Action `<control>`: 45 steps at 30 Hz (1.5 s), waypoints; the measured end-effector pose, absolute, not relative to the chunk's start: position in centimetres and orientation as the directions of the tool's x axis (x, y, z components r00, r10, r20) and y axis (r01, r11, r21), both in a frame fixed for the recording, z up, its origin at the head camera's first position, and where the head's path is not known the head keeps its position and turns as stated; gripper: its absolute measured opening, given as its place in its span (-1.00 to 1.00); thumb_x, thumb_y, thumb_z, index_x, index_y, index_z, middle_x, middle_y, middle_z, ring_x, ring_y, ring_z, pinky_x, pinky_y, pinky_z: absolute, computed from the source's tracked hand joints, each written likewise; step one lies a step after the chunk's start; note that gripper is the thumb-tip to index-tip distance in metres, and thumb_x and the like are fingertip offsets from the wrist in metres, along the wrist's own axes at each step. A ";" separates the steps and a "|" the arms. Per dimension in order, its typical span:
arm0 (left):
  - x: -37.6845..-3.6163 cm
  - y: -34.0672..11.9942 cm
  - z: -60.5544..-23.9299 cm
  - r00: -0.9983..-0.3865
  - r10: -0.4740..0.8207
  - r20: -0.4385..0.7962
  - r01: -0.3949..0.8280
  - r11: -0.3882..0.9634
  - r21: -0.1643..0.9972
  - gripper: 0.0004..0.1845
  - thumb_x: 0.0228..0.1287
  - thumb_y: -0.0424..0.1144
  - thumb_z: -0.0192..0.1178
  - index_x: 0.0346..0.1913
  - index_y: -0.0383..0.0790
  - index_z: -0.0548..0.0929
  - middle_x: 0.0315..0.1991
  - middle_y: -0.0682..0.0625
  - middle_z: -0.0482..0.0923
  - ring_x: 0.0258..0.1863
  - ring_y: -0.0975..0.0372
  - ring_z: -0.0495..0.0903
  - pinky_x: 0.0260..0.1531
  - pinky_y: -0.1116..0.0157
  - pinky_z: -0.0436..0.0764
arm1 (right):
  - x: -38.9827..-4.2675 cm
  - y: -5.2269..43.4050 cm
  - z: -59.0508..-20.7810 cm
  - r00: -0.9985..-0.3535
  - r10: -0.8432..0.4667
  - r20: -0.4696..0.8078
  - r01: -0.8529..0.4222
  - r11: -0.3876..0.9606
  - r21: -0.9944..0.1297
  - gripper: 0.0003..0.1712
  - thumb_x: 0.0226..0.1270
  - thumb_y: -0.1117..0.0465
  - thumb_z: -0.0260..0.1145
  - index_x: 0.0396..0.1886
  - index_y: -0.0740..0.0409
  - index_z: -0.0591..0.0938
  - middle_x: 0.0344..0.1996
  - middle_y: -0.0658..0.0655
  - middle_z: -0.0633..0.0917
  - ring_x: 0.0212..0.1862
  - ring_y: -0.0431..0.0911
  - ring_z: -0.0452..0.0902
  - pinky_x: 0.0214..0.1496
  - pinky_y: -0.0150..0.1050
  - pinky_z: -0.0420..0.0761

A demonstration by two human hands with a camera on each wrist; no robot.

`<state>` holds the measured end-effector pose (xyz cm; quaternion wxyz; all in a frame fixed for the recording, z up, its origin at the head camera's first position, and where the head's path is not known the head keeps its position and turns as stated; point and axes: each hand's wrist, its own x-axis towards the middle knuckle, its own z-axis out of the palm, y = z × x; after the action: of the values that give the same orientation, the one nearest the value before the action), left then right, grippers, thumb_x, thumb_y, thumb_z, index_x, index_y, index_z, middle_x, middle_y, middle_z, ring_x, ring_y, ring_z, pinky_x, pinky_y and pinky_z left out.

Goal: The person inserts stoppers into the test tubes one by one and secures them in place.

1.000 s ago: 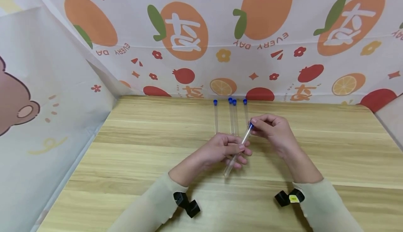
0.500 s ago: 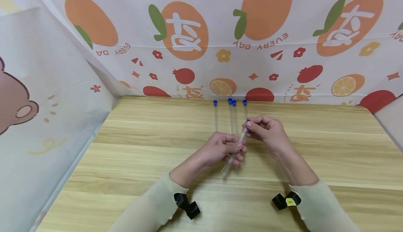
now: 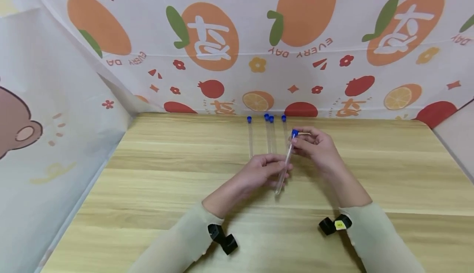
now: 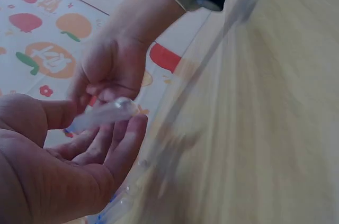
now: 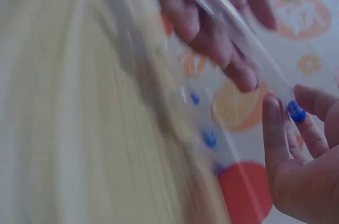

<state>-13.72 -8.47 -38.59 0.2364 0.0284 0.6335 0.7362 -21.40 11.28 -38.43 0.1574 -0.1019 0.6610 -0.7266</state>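
A clear test tube with a blue cap (image 3: 282, 178) is held at a slant above the table, cap end up and away from me. My left hand (image 3: 261, 172) holds it around the middle between thumb and fingers. Just below the cap, my right hand (image 3: 318, 147) pinches the tube with thumb and fingertips. In the right wrist view the blue cap (image 5: 296, 111) sits by the right thumb and fingers. The left wrist view shows the tube's rounded end (image 4: 124, 105) pointing toward the camera, over the left fingers.
Several more capped tubes (image 3: 250, 139) lie on the wooden table (image 3: 166, 158) behind the hands, their blue caps toward the back edge. A fruit-printed cloth (image 3: 255, 26) rises behind the table. Another cloth (image 3: 66, 92) hangs at the left. Each wrist carries a black camera mount (image 3: 223, 240).
The held tube has become steeper, its lower end swinging up and to the right. The right fingers have shifted down from the cap, which now shows fully. The head view has shifted slightly.
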 end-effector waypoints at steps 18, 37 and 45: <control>-20.7 -4.7 -36.4 -0.850 0.329 -0.411 -0.462 -0.091 0.882 -0.46 0.55 -0.08 0.04 0.44 -0.29 0.36 0.47 -0.23 0.21 0.43 -0.13 0.27 0.26 -0.03 0.51 | -31.7 13.3 -38.9 -0.858 -0.405 -0.317 0.262 0.186 -0.947 -0.34 0.49 0.23 0.23 0.49 0.24 0.27 0.04 0.20 0.65 -0.15 -0.16 0.69 -0.01 -0.34 0.70; -22.1 -3.2 -36.8 -0.861 0.310 -0.403 -0.435 -0.042 0.899 -0.39 0.54 -0.12 0.05 0.52 -0.24 0.21 0.11 0.00 0.42 -0.46 0.27 0.32 0.41 -0.08 0.31 | -33.8 11.2 -39.6 -0.921 -0.277 -0.276 0.090 0.536 -0.839 -0.50 0.44 0.20 0.29 0.33 0.17 0.53 0.17 0.27 0.57 -0.07 -0.10 0.57 -0.16 -0.39 0.68; -21.9 -3.1 -36.7 -0.868 0.309 -0.389 -0.421 -0.041 0.906 -0.35 0.54 -0.16 0.05 0.56 -0.25 0.13 0.51 -0.02 0.21 -0.64 0.31 0.10 0.42 -0.05 0.31 | -34.0 11.3 -40.1 -0.926 -0.254 -0.280 0.110 0.526 -0.843 -0.48 0.45 0.20 0.29 0.36 0.17 0.50 0.16 0.28 0.58 -0.17 -0.12 0.62 -0.17 -0.35 0.72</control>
<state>-21.92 -3.09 -36.73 0.2534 -0.0435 0.6443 0.7203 -34.04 11.31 -40.12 0.1880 -0.0422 0.8530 -0.4850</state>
